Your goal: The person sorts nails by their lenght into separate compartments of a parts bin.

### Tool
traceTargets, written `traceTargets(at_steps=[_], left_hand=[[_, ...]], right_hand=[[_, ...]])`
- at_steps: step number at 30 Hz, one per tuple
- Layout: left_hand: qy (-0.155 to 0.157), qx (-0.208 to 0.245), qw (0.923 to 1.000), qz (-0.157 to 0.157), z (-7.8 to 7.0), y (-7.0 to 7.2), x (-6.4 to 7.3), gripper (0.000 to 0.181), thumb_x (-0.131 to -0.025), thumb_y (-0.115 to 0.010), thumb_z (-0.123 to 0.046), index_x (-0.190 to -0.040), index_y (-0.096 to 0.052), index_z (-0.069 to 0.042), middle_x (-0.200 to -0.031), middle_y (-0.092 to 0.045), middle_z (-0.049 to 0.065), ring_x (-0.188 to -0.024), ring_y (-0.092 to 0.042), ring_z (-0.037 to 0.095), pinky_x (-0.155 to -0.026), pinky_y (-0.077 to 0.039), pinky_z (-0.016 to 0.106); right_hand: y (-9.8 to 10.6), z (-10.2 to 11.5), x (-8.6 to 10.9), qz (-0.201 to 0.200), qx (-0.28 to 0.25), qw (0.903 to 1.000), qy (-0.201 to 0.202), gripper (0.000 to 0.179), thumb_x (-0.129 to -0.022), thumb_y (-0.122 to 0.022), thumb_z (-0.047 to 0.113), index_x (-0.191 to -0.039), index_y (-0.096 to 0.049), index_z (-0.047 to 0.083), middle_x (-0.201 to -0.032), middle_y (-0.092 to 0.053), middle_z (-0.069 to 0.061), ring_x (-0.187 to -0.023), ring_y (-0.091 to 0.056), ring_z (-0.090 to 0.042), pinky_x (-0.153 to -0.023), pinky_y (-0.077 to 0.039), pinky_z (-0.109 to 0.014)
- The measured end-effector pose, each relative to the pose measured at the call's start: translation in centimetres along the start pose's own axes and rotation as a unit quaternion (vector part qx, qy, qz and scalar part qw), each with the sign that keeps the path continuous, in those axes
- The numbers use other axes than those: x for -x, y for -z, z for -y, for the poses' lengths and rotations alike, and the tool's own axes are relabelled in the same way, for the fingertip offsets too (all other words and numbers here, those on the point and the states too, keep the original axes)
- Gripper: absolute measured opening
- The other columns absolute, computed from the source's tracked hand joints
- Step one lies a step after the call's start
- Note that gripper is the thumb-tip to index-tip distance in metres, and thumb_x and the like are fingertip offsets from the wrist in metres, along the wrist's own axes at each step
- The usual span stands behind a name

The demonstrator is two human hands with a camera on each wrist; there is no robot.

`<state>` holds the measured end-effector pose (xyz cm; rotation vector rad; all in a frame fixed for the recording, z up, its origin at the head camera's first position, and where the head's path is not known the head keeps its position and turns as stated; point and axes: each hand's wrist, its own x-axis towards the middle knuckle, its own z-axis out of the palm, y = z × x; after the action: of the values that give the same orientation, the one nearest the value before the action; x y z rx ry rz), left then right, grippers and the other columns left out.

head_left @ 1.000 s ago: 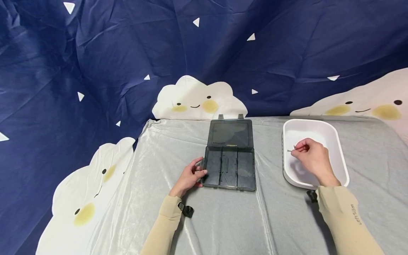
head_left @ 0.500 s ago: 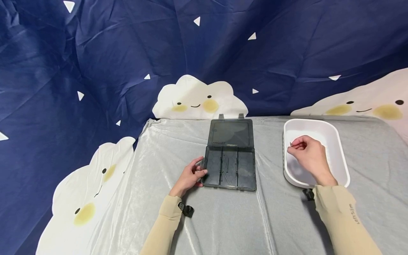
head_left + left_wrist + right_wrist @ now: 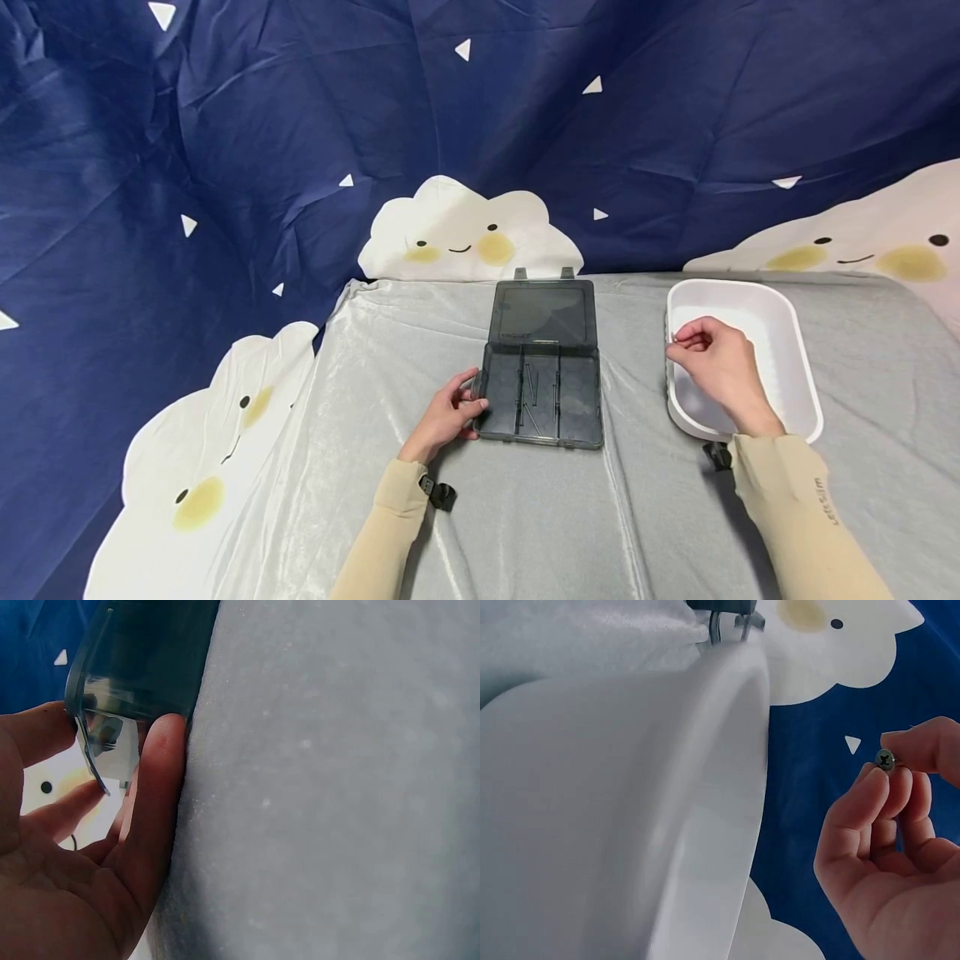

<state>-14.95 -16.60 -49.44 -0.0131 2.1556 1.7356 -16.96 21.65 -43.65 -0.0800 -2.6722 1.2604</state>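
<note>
A dark translucent storage box (image 3: pixel 579 412) lies on the grey cloth with its lid (image 3: pixel 543 310) folded back. My left hand (image 3: pixel 447 417) holds the box's left side, thumb and fingers on either side of its corner (image 3: pixel 154 667) in the left wrist view. Several long screws (image 3: pixel 532 385) lie in the middle compartment. Above the left part of a white bin (image 3: pixel 807 379), my right hand (image 3: pixel 718 365) pinches a screw (image 3: pixel 885 759) between thumb and fingertips. Its cross-slot head faces the right wrist camera, and its shank is mostly hidden by the fingers.
Grey cloth (image 3: pixel 525 517) covers the table, with a strip of it between box and bin. A dark blue backdrop (image 3: pixel 300 100) with cloud prints hangs behind the table's far edge. The bin's raised rim stands just under the right fingertips.
My right hand has shifted left inside the bin's outline to its left rim, with the screw turning from sideways to mostly hidden. The left hand and the box have stayed put.
</note>
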Motion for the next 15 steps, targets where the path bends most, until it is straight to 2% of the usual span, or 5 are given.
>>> traceTargets(at_steps=[7,15], left_hand=[[-0.003,-0.004,1.0,-0.004,-0.1,0.0,0.1,0.065,-0.091,-0.064,-0.006,-0.149,-0.036,-0.008,-0.102,-0.053,0.009,-0.071,-0.055,0.017,-0.06,-0.063,0.047],[-0.004,-0.001,1.0,-0.002,-0.1,0.0,0.0,0.065,-0.091,-0.064,-0.005,-0.149,-0.035,-0.008,-0.105,-0.055,0.011,-0.072,-0.056,0.018,-0.062,-0.063,0.051]], right_hand=[[-0.7,0.4,-0.2,0.007,-0.008,0.9999,0.009,0.011,-0.079,-0.068,0.01,-0.088,-0.065,0.004,-0.067,-0.056,0.016,-0.06,-0.05,0.007,-0.051,-0.042,-0.009],[-1.8,0.8,-0.2,0.027,-0.015,0.9993,0.02,0.014,-0.08,-0.07,0.012,-0.09,-0.066,0.002,-0.076,-0.065,-0.002,-0.061,-0.051,0.007,-0.053,-0.042,-0.008]])
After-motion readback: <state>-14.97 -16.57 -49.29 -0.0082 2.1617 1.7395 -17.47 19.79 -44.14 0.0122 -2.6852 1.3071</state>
